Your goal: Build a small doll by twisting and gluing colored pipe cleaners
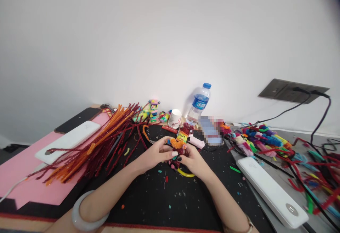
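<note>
Between both hands, upright above the black mat [148, 197], is a pipe-cleaner doll [183, 137] with a dark red top, a yellow face and an orange band below it. My left hand [160, 151] has its fingers closed round the doll's left side, thumb across the front. On the other side my right hand [192, 160] grips it too, its dark-nailed thumb at the lower body. The fingers cover much of the doll's lower part. Just beneath the hands lies a yellow ring-shaped piece [186, 173], partly hidden.
Dark red and orange pipe cleaners [106, 148] spread over pink card [21, 176] at left, with a white power bank [67, 142]. Behind stand a paper cup [174, 118], a water bottle [200, 101] and a small doll [154, 110]. Another power bank [271, 192] and coloured pipe cleaners [316, 179] lie right.
</note>
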{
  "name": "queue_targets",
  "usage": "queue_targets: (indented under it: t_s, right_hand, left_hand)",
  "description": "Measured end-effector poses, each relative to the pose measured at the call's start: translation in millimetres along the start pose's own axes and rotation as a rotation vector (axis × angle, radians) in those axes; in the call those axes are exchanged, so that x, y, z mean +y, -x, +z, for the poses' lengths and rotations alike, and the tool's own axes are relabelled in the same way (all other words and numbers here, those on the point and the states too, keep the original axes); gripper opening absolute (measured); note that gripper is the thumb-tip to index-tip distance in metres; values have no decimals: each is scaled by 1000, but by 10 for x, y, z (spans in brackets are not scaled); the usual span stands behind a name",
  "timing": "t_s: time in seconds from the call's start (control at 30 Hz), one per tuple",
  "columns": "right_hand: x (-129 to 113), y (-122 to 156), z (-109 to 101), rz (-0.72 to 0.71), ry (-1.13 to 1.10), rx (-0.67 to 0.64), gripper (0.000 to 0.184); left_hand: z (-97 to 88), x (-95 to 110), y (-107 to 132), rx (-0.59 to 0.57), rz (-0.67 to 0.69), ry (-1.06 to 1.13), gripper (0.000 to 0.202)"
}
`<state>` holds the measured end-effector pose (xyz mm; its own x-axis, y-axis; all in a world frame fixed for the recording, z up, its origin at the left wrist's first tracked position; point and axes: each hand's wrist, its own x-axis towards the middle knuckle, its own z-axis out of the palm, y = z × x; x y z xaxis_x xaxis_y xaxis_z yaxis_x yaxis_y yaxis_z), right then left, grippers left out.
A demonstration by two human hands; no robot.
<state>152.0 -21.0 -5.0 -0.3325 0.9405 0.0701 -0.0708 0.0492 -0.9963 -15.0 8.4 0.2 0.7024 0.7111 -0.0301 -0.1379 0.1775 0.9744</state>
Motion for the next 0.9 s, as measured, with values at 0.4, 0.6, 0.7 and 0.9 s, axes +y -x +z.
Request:
queue_targets:
  t_s: [0.4, 0.6, 0.7, 0.9]
  right_hand:
    - [-20, 1, -116, -182, 125, 472, 26]
    - [2, 18, -159, -173, 227, 548, 33]
    - [8, 32, -167, -183, 333, 554, 39]
    - [2, 21, -156, -184, 251, 539, 22]
  left_hand:
    - [-59, 16, -54, 399, 189, -103, 41]
    - [-111, 5, -52, 460, 184, -219, 50]
    - [-93, -1, -47, 368, 193, -228, 49]
    - [-54, -16, -59, 325, 267, -303, 36]
